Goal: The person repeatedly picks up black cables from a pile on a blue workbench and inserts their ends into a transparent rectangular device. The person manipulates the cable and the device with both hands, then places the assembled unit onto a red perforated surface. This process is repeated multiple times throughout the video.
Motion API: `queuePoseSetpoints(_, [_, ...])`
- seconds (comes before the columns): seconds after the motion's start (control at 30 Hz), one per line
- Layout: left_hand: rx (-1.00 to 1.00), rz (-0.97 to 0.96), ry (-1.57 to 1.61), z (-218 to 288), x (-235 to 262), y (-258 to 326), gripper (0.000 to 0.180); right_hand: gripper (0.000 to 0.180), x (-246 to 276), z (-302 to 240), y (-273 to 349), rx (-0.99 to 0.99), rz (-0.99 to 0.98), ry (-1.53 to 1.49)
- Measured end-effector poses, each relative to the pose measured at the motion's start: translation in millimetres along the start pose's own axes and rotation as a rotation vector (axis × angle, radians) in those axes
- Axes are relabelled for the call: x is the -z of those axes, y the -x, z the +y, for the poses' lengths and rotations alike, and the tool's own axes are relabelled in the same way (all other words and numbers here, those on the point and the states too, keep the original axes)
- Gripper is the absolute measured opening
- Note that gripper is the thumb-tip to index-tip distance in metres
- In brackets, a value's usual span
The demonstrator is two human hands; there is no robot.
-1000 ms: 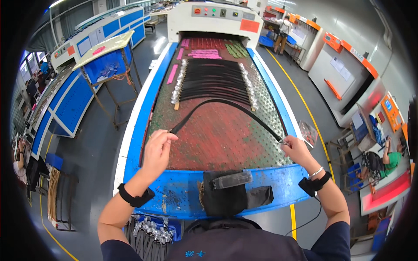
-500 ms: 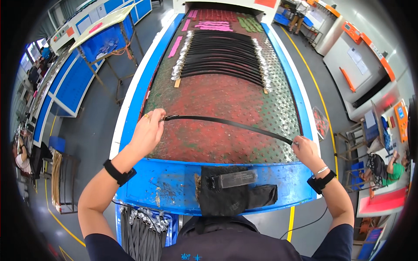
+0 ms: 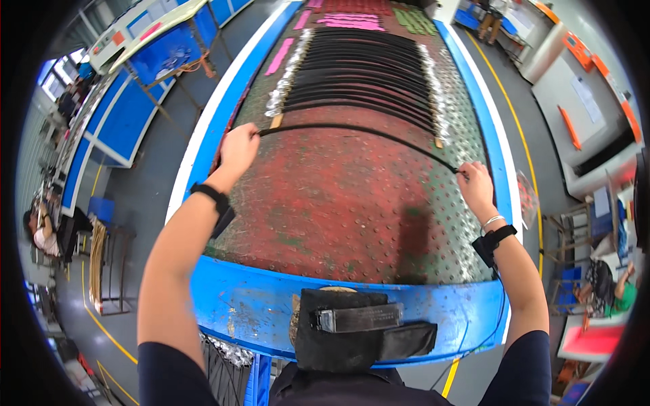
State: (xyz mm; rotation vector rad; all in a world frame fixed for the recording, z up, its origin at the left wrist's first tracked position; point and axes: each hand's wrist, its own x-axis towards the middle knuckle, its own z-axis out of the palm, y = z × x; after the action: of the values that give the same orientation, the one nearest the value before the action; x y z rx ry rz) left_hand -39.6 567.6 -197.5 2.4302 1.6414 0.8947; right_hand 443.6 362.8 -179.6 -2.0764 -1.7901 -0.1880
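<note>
A black strap (image 3: 325, 125) is stretched between my hands in a shallow upward arc over the belt. My left hand (image 3: 238, 150) pinches its left end, near the left end of a strip of wood (image 3: 276, 121). Its right end is pinched in my right hand (image 3: 477, 189), close to the belt's right side. Just beyond lies a row of similar black straps (image 3: 359, 74), side by side. Shiny silvery wrapping covers their left ends (image 3: 288, 78) and right ends (image 3: 437, 95). My fingers hide the tips of the held strap.
The studded red-green conveyor belt (image 3: 318, 196) runs between blue side rails. Pink strips (image 3: 349, 21) and green strips (image 3: 414, 21) lie farther up it. A black pouch (image 3: 338, 348) sits on the blue front ledge (image 3: 250, 298). Below it, more straps (image 3: 227, 365) show partly.
Both hands have moved away from me with the strap, bringing it from mid-belt up close to the row. My view has shifted, and the crate of straps below shows less.
</note>
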Motion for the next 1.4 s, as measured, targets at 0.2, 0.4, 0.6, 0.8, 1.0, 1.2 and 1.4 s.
queuePoseSetpoints(0.2, [0.147, 0.105, -0.085, -12.6, -65.8, -45.0, 0.017, 0.008, -59.7, 11.9, -55.2, -0.008, 0.093, 0.021])
queuePoseSetpoints(0.4, [0.287, 0.006, -0.095, -29.5, -102.8, -62.2, 0.013, 0.008, -84.3, 21.9, -72.6, 0.003, 0.085, 0.058])
queuePoseSetpoints(0.6, [0.274, -0.054, -0.106, -41.7, -112.9, -73.6, 0.016, 0.008, -91.3, 25.8, -79.9, 0.016, 0.054, 0.063])
queuePoseSetpoints(0.8, [0.238, -0.081, -0.106, -54.1, -118.2, -78.5, 0.019, 0.011, -101.4, 31.2, -89.5, 0.014, 0.087, 0.131])
queuePoseSetpoints(1.0, [0.272, -0.082, -0.079, -55.1, -122.5, -80.0, 0.02, 0.01, -104.3, 38.1, -91.7, 0.015, 0.103, 0.123])
queuePoseSetpoints(1.2, [0.24, -0.065, -0.09, -52.7, -122.6, -78.6, 0.02, 0.01, -106.3, 39.6, -93.0, -0.029, 0.063, 0.161])
queuePoseSetpoints(1.4, [0.241, -0.065, -0.104, -51.9, -123.7, -78.4, 0.02, 0.011, -107.3, 38.6, -91.3, -0.019, 0.06, 0.199])
